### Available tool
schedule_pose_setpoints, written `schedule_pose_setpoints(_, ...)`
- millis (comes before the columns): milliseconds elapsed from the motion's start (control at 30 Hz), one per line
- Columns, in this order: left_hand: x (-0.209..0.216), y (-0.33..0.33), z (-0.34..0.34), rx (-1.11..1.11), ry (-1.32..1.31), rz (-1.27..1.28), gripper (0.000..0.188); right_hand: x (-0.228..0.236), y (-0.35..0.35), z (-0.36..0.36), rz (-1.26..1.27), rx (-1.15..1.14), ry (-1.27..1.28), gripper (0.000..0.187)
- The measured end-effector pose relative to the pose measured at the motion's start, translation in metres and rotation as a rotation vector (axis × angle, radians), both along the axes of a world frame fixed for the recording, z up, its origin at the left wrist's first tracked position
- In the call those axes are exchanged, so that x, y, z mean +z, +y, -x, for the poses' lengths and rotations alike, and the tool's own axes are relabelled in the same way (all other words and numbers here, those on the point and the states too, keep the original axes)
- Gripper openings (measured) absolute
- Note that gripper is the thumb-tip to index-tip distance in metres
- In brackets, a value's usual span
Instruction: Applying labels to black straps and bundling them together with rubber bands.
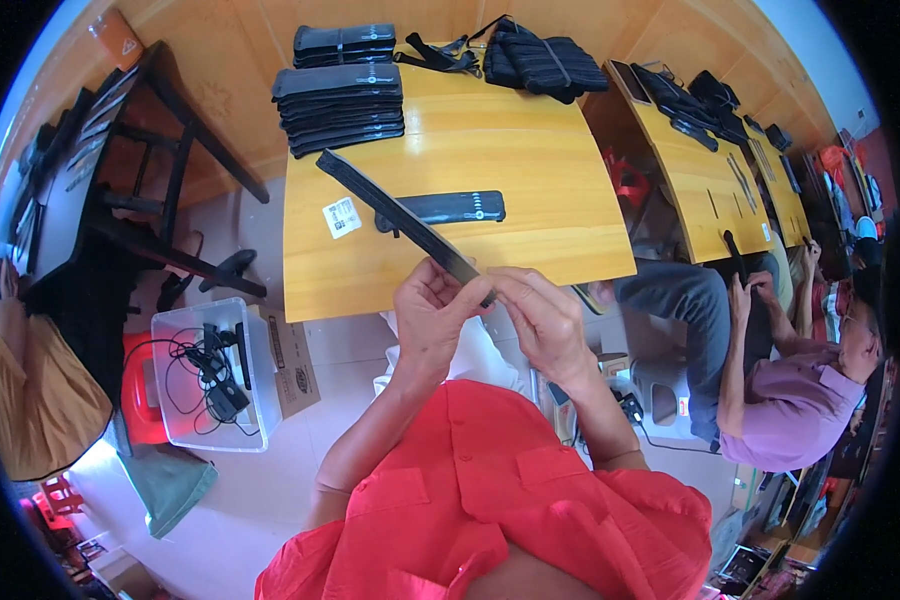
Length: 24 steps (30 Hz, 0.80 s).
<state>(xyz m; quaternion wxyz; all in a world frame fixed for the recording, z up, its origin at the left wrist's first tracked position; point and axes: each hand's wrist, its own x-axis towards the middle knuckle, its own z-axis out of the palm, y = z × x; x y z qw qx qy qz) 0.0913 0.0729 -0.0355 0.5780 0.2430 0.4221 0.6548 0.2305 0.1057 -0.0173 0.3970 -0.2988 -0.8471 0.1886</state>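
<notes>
A long, narrow black strip (390, 208), which looks like a flat fabric sleeve seen edge-on, slants from my hands up over the table. My left hand (435, 308) pinches its near end between thumb and fingers. Close beside it, my right hand (543, 315) has its fingertips closed on the same end. The exact finger contact at the tip is partly hidden. Under the strip, another black flat sleeve (450, 208) with pale printing lies on the yellow wooden table (550, 240). A white label (341, 217) lies left of it.
Stacked black sleeves (338, 108) stand at the table's far left. A strapped black bundle (542, 62) and loose black straps (438, 55) lie at the back. To the left is a clear bin (215, 385) of cables. A person (795, 400) works at the right-hand table.
</notes>
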Motion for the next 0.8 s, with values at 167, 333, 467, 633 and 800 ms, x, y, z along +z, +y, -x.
schedule_pose_setpoints(167, -0.003, 0.000, 0.003, 0.007, 0.004, 0.007, 0.026, -0.001, -0.001, 0.004, 0.038, -0.012, 0.034, 0.021)
schedule_pose_setpoints(333, -0.004, 0.000, 0.006, -0.038, 0.042, 0.026, 0.026, -0.003, -0.003, 0.008, 0.063, -0.044, 0.046, 0.019)
schedule_pose_setpoints(467, -0.007, -0.001, 0.008, -0.059, 0.059, 0.012, 0.027, -0.003, -0.003, 0.009, 0.068, -0.065, 0.045, 0.016)
schedule_pose_setpoints(633, -0.011, 0.000, 0.011, -0.116, 0.067, -0.007, 0.025, -0.007, -0.003, 0.012, 0.041, -0.098, 0.054, 0.014)
schedule_pose_setpoints(800, -0.004, -0.001, 0.010, -0.218, 0.122, -0.008, 0.023, -0.015, 0.014, 0.010, -0.046, -0.181, 0.007, 0.011)
